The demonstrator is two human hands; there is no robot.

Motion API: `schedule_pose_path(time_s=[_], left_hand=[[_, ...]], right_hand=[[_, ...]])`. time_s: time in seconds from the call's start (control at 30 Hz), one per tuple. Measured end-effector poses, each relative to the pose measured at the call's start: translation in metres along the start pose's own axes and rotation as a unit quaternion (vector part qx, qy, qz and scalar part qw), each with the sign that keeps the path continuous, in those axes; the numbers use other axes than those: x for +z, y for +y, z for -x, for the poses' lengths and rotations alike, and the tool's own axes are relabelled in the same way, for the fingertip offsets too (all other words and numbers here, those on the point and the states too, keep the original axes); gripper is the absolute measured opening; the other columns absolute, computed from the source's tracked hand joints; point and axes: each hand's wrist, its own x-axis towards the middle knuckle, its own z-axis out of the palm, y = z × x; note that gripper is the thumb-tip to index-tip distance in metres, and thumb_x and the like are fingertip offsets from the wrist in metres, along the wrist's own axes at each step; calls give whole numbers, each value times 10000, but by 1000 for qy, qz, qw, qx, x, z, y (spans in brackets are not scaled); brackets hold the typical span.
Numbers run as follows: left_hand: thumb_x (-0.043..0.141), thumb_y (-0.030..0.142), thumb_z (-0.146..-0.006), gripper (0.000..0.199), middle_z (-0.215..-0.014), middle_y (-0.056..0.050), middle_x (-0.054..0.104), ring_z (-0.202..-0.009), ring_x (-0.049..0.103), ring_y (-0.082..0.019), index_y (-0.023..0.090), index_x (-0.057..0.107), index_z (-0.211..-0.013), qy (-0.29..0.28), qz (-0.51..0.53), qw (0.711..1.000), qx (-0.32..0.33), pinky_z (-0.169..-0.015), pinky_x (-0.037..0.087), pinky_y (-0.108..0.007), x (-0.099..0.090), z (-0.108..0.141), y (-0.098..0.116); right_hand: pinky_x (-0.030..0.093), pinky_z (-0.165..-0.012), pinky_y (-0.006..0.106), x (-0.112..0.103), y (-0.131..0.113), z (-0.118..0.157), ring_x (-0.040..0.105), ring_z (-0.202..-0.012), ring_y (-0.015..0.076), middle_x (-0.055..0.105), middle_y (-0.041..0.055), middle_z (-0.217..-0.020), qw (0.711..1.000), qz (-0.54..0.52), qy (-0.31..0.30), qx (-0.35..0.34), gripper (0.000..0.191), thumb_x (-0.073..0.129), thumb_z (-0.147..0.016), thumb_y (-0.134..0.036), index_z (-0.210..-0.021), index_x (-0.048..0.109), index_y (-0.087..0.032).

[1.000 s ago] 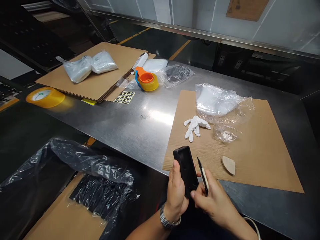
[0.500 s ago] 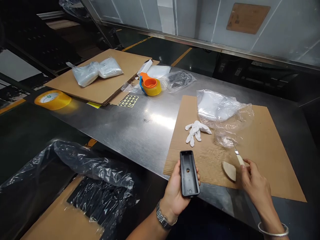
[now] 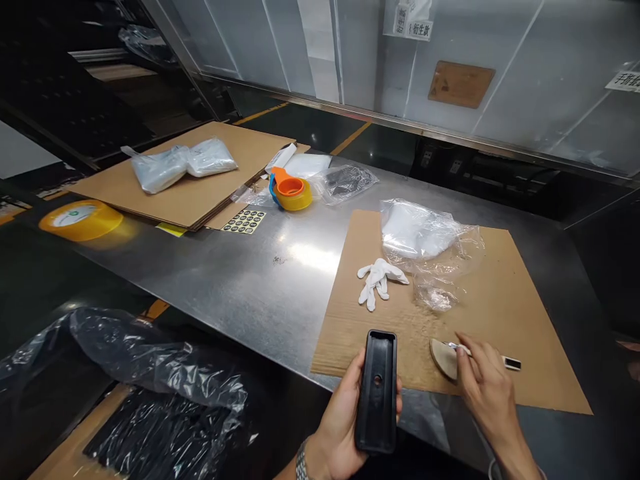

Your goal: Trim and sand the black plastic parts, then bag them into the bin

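Note:
My left hand is wrapped round a long black rectangular shell, hollow side up, with a small round hole in its middle. In my right hand is a small knife with a pale handle and a dark end, pinched between thumb and fingers. Its metal tip lies over a beige quarter-round piece on the cardboard sheet; whether they touch I cannot tell. A crumpled white glove rests farther back on the sheet.
Clear plastic bags cover the sheet's far side. Along the metal table are an orange tape dispenser, a sticker sheet, yellow tape and stacked cardboard with white packets. A plastic-lined box stands below left.
My right hand has moved left and turned the knife from pointing away to lying nearly sideways over the beige piece. The black shell is tilted differently, and the camera view has shifted.

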Motion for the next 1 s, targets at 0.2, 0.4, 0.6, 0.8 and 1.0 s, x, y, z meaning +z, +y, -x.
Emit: schedule_pose_path(time_s=[0.2, 0.4, 0.6, 0.8, 1.0], left_hand=[[481, 492, -823, 466, -689, -73, 635, -537, 604, -131, 64, 649, -746, -10, -43, 999, -8, -518, 459, -211, 0, -1, -7], [436, 532, -828, 520, -650, -80, 620, -505, 579, -116, 67, 657, -753, 3, -144, 989, 22, -483, 417, -186, -4, 1, -12], [388, 545, -840, 538, -598, -72, 601, -467, 562, -114, 74, 647, -853, -39, -161, 986, -3, -454, 392, -181, -7, -1, -11], [270, 581, -855, 657, -551, -72, 579, -402, 545, -113, 60, 634, -691, -30, -168, 985, -15, -389, 364, -186, -9, -4, -16], [397, 532, -849, 540, -638, -61, 612, -483, 573, -104, 57, 654, -848, -11, -129, 992, 9, -451, 405, -181, -7, 0, -13]], right_hand=[[469, -780, 342, -3, -55, 0, 565, -924, 192, 622, 75, -952, 978, -202, -45, -32, 217, 453, -890, -196, -1054, 595, -204], [470, -496, 234, -9, -74, -13, 548, -582, 97, 623, 72, -1010, 872, -430, -180, 152, 296, 472, -882, -364, -1112, 595, -222], [449, -501, 181, -10, -82, -24, 531, -634, 82, 611, 47, -944, 822, -499, -235, 141, 161, 582, -814, -318, -853, 673, -191], [413, -422, 175, -1, -74, -20, 487, -524, 60, 618, 54, -904, 841, -471, -238, 117, 143, 582, -811, -306, -779, 613, -170], [442, -465, 192, 13, -69, -14, 502, -507, 45, 615, 30, -952, 765, -581, -205, 185, 212, 605, -806, -335, -710, 487, -187]])
